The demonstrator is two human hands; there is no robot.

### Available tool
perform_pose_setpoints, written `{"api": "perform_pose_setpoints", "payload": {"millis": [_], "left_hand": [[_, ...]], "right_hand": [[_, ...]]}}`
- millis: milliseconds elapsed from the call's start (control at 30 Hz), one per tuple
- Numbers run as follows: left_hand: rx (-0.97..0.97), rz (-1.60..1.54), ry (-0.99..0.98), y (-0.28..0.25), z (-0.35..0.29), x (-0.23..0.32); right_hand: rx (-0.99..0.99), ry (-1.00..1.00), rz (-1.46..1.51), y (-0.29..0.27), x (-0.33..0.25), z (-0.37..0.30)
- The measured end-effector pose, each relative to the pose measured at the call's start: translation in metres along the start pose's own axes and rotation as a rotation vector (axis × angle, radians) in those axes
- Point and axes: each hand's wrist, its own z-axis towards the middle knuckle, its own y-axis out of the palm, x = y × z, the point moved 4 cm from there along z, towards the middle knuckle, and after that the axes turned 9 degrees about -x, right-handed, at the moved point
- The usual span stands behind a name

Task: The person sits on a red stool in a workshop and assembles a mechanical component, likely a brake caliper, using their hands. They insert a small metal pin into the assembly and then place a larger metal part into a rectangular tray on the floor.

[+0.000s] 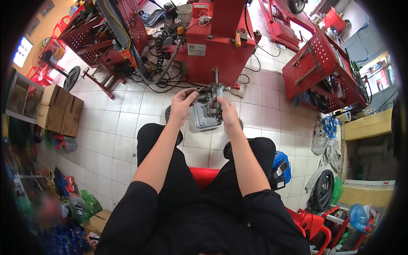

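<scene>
Both hands grip 1 grey metal part [211, 102] over a tray [203, 121]. Left hand [183, 101] steadies its side; right hand [226, 111] clamps the front, keeping it upright.

Left hand [183, 102]: raised forward, fingers curled in a grip.
Right hand [225, 111]: alongside, fingers closed, forearm extended.

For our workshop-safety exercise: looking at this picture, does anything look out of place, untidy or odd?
Yes. Black cables and hoses lie tangled on the white tiled floor beside the red machine, and a grey cloth is heaped at the right. Both hands, left hand and right hand, grip a grey metal part.
</scene>
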Motion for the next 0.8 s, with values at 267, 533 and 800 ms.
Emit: {"api": "perform_pose_setpoints", "payload": {"millis": [267,533,800], "left_hand": [[-0.031,0.291,0.181,-0.02,0.027,-0.001],[-0.056,0.374,0.051,-0.023,0.044,-0.017],[-0.025,0.367,0.024,-0.021,0.047,-0.018]], "right_hand": [[-0.013,-0.137,-0.136,-0.001,0.03,0.022],[-0.004,-0.116,-0.096,-0.012,0.036,0.047],[-0.016,-0.107,-0.281,-0.017,0.025,0.046]]}}
